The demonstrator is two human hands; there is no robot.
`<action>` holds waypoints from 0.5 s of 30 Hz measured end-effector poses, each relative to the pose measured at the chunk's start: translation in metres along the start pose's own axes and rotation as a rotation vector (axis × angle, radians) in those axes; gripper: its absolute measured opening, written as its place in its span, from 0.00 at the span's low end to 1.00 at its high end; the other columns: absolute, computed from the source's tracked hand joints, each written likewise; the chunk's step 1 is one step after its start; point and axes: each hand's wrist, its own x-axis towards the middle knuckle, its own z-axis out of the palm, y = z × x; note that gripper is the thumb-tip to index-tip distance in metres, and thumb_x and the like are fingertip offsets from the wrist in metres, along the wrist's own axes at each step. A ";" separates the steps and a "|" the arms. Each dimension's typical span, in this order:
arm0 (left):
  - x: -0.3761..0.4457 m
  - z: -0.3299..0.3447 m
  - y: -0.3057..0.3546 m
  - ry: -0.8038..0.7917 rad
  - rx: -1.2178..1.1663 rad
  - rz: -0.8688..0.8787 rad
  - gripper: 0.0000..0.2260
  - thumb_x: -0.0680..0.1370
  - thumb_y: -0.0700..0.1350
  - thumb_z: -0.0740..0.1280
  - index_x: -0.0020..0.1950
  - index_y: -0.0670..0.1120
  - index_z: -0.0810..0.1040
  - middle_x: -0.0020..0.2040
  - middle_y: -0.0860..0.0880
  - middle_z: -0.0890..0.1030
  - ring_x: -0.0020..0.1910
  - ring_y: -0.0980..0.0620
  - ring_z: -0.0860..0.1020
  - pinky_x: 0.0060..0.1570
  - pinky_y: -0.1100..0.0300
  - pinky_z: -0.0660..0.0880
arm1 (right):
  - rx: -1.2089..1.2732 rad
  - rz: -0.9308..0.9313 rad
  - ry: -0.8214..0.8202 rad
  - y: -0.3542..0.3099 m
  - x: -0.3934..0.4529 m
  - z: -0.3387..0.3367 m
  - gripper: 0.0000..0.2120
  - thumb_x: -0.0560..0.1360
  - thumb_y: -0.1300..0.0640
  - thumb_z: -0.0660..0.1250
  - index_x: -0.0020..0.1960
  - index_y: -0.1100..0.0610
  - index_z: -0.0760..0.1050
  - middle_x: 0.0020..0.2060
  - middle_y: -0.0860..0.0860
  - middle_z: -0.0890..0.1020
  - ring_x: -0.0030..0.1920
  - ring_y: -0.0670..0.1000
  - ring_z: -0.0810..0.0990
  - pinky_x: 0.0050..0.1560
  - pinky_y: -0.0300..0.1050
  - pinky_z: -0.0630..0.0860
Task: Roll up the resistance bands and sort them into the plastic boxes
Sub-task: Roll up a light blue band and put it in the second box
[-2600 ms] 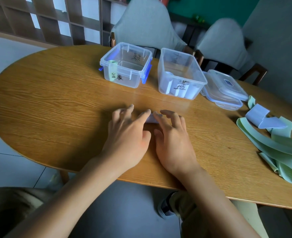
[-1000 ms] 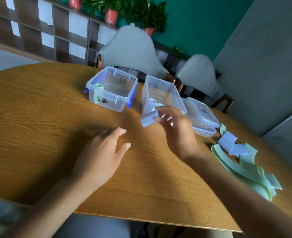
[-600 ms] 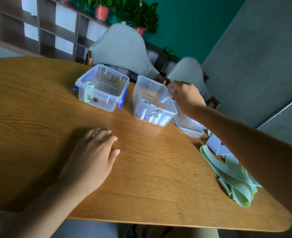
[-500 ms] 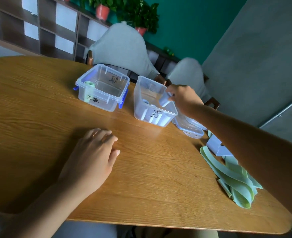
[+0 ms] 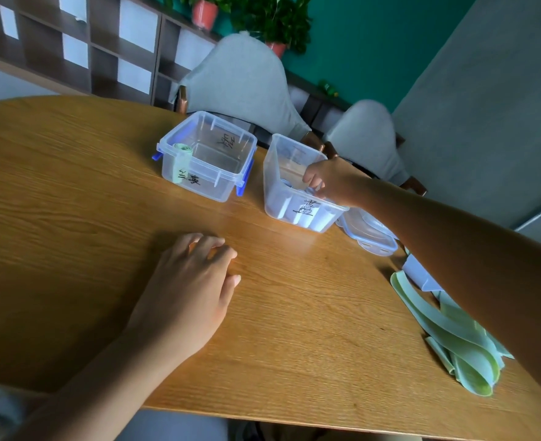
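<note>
Two clear plastic boxes stand at the back of the wooden table (image 5: 72, 192). The left box (image 5: 199, 192) has blue clips and holds one green rolled band (image 5: 181, 154) upright in its near corner. The right box (image 5: 274, 198) holds pale blue rolled bands (image 5: 286, 184). My right hand (image 5: 332, 183) reaches down inside the right box with curled fingers; the roll it carried is hidden by them. My left hand (image 5: 186, 297) rests palm down on the table, holding nothing. Loose green bands (image 5: 453, 332) and a blue band (image 5: 417, 272) lie at the right edge.
Two clear lids (image 5: 374, 240) are stacked just right of the right box, under my right forearm. Two grey chairs (image 5: 240, 81) (image 5: 367, 135) stand behind the table. The table's near edge curves along the bottom of the view.
Both hands were rolling a blue band on the table. My right hand then lifted the roll, carried it to the right box and has now dropped into it. My left hand stayed flat.
</note>
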 end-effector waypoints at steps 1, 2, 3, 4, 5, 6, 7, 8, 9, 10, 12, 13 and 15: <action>0.000 0.000 0.000 0.000 0.002 -0.001 0.14 0.77 0.51 0.68 0.60 0.49 0.81 0.63 0.49 0.80 0.65 0.46 0.74 0.61 0.48 0.75 | 0.007 0.002 -0.014 0.001 0.001 -0.002 0.14 0.77 0.65 0.70 0.60 0.54 0.78 0.52 0.51 0.83 0.49 0.49 0.80 0.42 0.36 0.72; 0.000 0.000 0.000 0.000 0.003 0.000 0.14 0.77 0.52 0.68 0.60 0.49 0.81 0.63 0.50 0.79 0.65 0.46 0.74 0.61 0.48 0.75 | 0.012 0.003 -0.027 0.002 0.001 -0.003 0.14 0.76 0.65 0.71 0.59 0.54 0.79 0.51 0.50 0.83 0.49 0.48 0.80 0.42 0.36 0.72; 0.000 0.001 0.000 0.000 0.002 0.002 0.14 0.77 0.52 0.68 0.61 0.49 0.81 0.63 0.50 0.79 0.66 0.46 0.73 0.61 0.48 0.75 | 0.014 0.003 -0.038 0.003 0.002 -0.004 0.14 0.76 0.66 0.71 0.59 0.53 0.79 0.51 0.50 0.83 0.48 0.48 0.80 0.41 0.35 0.71; 0.000 0.001 -0.001 0.002 0.001 0.004 0.14 0.77 0.52 0.68 0.60 0.49 0.81 0.63 0.50 0.79 0.65 0.46 0.73 0.61 0.48 0.75 | 0.020 0.001 -0.046 0.004 0.002 -0.005 0.13 0.76 0.66 0.71 0.58 0.53 0.79 0.50 0.50 0.83 0.48 0.47 0.80 0.40 0.35 0.70; 0.000 0.001 -0.001 0.002 -0.001 0.005 0.14 0.77 0.52 0.67 0.60 0.49 0.81 0.63 0.50 0.79 0.65 0.46 0.73 0.61 0.48 0.75 | 0.025 -0.002 -0.052 0.006 0.002 -0.005 0.13 0.76 0.66 0.71 0.58 0.53 0.79 0.50 0.49 0.83 0.48 0.47 0.80 0.39 0.34 0.70; 0.000 0.001 -0.001 0.002 -0.001 0.005 0.14 0.77 0.52 0.67 0.60 0.49 0.81 0.63 0.50 0.79 0.65 0.46 0.73 0.61 0.48 0.75 | 0.028 -0.006 -0.057 0.006 0.002 -0.006 0.14 0.76 0.66 0.70 0.58 0.53 0.79 0.50 0.49 0.83 0.48 0.47 0.80 0.38 0.34 0.70; -0.001 0.001 -0.001 0.000 0.002 0.004 0.14 0.77 0.52 0.67 0.60 0.49 0.81 0.63 0.50 0.79 0.65 0.47 0.73 0.61 0.48 0.75 | 0.026 -0.011 -0.064 0.007 0.001 -0.006 0.14 0.76 0.66 0.70 0.59 0.52 0.79 0.51 0.48 0.83 0.49 0.47 0.80 0.38 0.34 0.69; -0.001 0.001 -0.001 -0.002 0.005 0.004 0.14 0.77 0.52 0.67 0.60 0.49 0.81 0.63 0.50 0.79 0.65 0.47 0.73 0.61 0.48 0.75 | 0.022 -0.015 -0.072 0.007 0.001 -0.006 0.15 0.76 0.66 0.70 0.59 0.52 0.78 0.51 0.48 0.83 0.49 0.47 0.80 0.38 0.34 0.70; -0.001 0.001 -0.001 -0.003 0.006 0.004 0.14 0.77 0.52 0.67 0.61 0.49 0.81 0.63 0.50 0.79 0.65 0.47 0.73 0.61 0.48 0.75 | 0.019 -0.022 -0.079 0.008 0.001 -0.007 0.15 0.76 0.66 0.71 0.59 0.53 0.78 0.51 0.49 0.83 0.50 0.48 0.80 0.39 0.34 0.70; -0.001 0.001 -0.001 -0.005 0.005 0.004 0.14 0.77 0.52 0.67 0.61 0.49 0.81 0.63 0.50 0.79 0.65 0.47 0.73 0.61 0.48 0.75 | 0.021 -0.028 -0.087 0.008 0.001 -0.007 0.15 0.76 0.67 0.71 0.59 0.53 0.78 0.52 0.49 0.83 0.50 0.48 0.80 0.41 0.35 0.70; -0.001 0.001 -0.002 -0.006 0.004 0.005 0.14 0.77 0.52 0.67 0.61 0.50 0.81 0.63 0.50 0.79 0.65 0.47 0.73 0.61 0.48 0.75 | 0.040 -0.036 -0.111 0.008 0.000 -0.010 0.16 0.76 0.68 0.70 0.60 0.54 0.79 0.53 0.49 0.82 0.52 0.48 0.80 0.44 0.34 0.72; -0.001 0.001 -0.002 -0.006 0.000 0.006 0.14 0.77 0.52 0.67 0.61 0.50 0.81 0.63 0.50 0.79 0.65 0.47 0.73 0.61 0.48 0.75 | 0.052 -0.035 -0.126 0.009 -0.001 -0.011 0.17 0.76 0.69 0.69 0.61 0.54 0.79 0.54 0.49 0.83 0.53 0.48 0.80 0.46 0.35 0.73; -0.001 0.001 -0.002 -0.013 -0.002 0.006 0.14 0.78 0.52 0.66 0.61 0.50 0.80 0.63 0.51 0.79 0.66 0.47 0.73 0.62 0.48 0.75 | 0.063 -0.022 -0.148 0.011 0.000 -0.012 0.18 0.77 0.70 0.67 0.63 0.54 0.78 0.57 0.49 0.83 0.56 0.49 0.80 0.53 0.39 0.74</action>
